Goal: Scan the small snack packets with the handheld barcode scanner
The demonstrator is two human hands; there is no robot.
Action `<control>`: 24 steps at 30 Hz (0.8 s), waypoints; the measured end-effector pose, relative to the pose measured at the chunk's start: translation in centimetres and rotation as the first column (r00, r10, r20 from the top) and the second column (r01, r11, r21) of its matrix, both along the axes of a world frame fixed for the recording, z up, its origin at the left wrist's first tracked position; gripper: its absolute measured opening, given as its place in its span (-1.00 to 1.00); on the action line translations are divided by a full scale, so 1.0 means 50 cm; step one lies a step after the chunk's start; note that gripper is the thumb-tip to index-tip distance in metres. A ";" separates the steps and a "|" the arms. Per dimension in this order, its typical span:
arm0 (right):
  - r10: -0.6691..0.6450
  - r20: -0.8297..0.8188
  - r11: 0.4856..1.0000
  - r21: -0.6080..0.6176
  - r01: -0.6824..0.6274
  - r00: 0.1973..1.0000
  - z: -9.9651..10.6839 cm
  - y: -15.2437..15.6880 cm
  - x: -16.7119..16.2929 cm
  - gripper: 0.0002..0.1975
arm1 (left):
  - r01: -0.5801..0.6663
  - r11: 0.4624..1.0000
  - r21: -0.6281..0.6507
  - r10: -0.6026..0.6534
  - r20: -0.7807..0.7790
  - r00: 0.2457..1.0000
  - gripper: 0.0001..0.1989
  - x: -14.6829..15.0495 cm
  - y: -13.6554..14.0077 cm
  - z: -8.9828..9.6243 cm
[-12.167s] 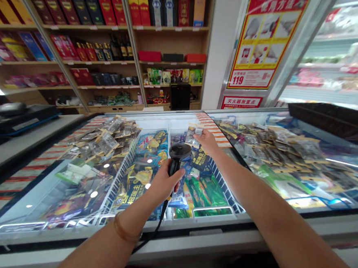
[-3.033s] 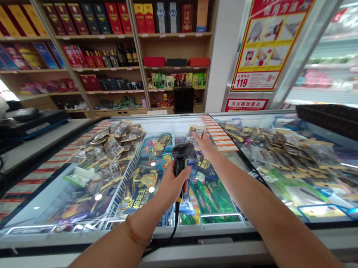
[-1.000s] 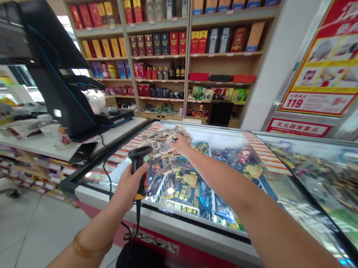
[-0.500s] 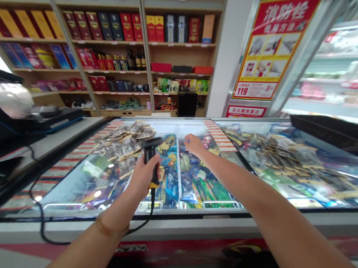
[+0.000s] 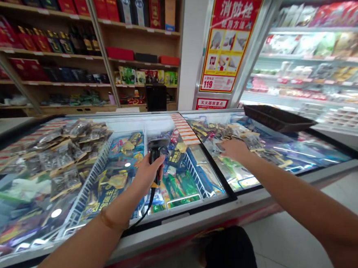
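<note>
Right hand (image 5: pixel 235 149) has swung over to the far side since half a second ago: it was above the middle of the white chest freezer (image 5: pixel 158 233), now it's at the loose heap of small clear-and-brown flat packets (image 5: pixel 252 140) on the right. That arm's stretched way out from the lower right corner, elbow slightly bent, back of the hand up. Its fingers are blurry and partly hidden by the hand itself, so honestly can't tell how far open they are or if they've got a packet.

Left hand (image 5: pixel 150 170) is easier to read: fingers wrapped snugly round the handle of a black handheld barcode scanner (image 5: pixel 158 144) with a yellow bit at the base. Scanner's roughly upright over the blue and green snack bags (image 5: pixel 180 183), thumb lying up along the handle, black cable (image 5: pixel 149 207) hanging below. Forearm comes up from bottom left, thin gold-coloured bangle (image 5: pixel 113 223) near the wrist. Second packet heap (image 5: pixel 64 154) sits well off to the left.
</note>
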State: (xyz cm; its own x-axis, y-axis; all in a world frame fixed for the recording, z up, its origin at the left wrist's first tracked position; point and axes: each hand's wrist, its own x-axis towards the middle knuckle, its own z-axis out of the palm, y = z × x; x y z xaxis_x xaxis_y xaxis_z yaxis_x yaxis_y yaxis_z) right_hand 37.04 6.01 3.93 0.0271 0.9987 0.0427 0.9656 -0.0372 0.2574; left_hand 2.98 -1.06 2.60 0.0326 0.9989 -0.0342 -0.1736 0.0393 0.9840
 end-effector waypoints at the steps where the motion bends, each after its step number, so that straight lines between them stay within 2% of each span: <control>1: 0.008 0.025 1.000 0.007 -0.008 1.000 -0.002 -0.004 -0.003 -0.72 | 0.001 1.000 -0.003 -0.001 -0.003 1.000 -0.53 -0.002 -0.001 -0.005; 4: 0.017 0.083 0.998 0.059 -0.022 0.996 0.004 -0.005 -0.032 -0.74 | -0.003 1.000 -0.007 0.003 0.003 1.000 -0.54 -0.010 -0.002 -0.015; 6: 0.028 0.059 0.990 0.135 -0.035 0.998 0.016 0.002 -0.068 -0.71 | -0.014 1.000 -0.009 0.014 0.001 1.000 -0.53 -0.015 -0.002 -0.018; 10: 0.154 -0.072 0.955 0.268 -0.129 0.986 0.029 0.024 -0.195 -0.69 | -0.038 0.999 -0.002 0.038 -0.004 0.999 -0.54 -0.020 0.000 -0.018; 14: 0.340 -0.228 0.930 0.226 -0.290 0.912 0.003 0.044 -0.353 -0.73 | -0.065 0.998 0.024 0.065 -0.007 0.998 -0.56 -0.025 -0.002 -0.023; 17: 0.410 -0.368 0.911 0.212 -0.354 0.835 -0.027 0.061 -0.424 -0.72 | -0.081 0.997 0.020 0.081 0.000 0.997 -0.58 -0.028 -0.002 -0.028; 19: 0.384 -0.450 0.921 0.250 -0.300 0.806 -0.046 0.077 -0.435 -0.61 | -0.096 0.995 0.015 0.095 0.018 0.995 -0.59 -0.030 0.000 -0.029; 22: 0.296 -0.529 0.930 0.349 -0.113 0.796 -0.074 0.103 -0.419 -0.53 | -0.115 0.993 0.010 0.115 0.037 0.993 -0.59 -0.029 0.001 -0.025; 24: 0.230 -0.565 0.947 0.316 -0.050 0.792 -0.090 0.119 -0.404 -0.43 | -0.114 0.993 0.007 0.114 0.040 0.993 -0.59 -0.026 -0.001 -0.023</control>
State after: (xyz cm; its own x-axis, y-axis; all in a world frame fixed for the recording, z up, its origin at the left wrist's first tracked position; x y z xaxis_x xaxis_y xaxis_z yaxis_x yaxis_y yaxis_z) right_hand 16.85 11.94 -0.57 -0.0026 0.9430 0.3328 0.9232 0.1301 -0.3616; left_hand 1.66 -1.09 1.46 -0.0801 0.9965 -0.0255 -0.2153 0.0077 0.9765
